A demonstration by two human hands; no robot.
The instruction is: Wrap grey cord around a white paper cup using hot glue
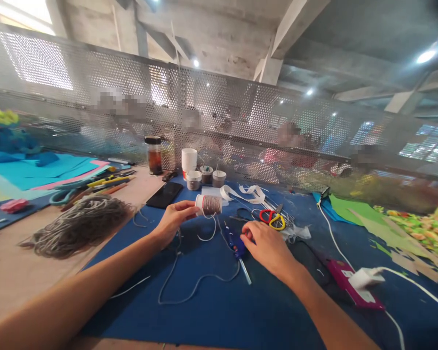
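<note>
Between the thumb and fingers of my left hand [177, 218] is a small white cup lying sideways, wrapped in grey-brown cord [212, 205]. A loose end of cord curls below it. My right hand [264, 243] has its fingers curled together right beside a blue glue gun [235, 241]; whether they grip anything is hidden. A clear glue stick [246, 272] sticks out of the gun's back end. Thin grey cord [197, 282] loops over the blue mat [190, 321] beneath both hands.
Grey cord hanks [82, 226] and tools lie left. A phone [164, 194], small cups [219, 178] and a lidded jar [153, 155] stand behind. Scissors [272, 218] and white ribbon [246, 194] lie past my right hand, a purple power strip [354, 284] right. A perforated metal screen [219, 107] borders the back.
</note>
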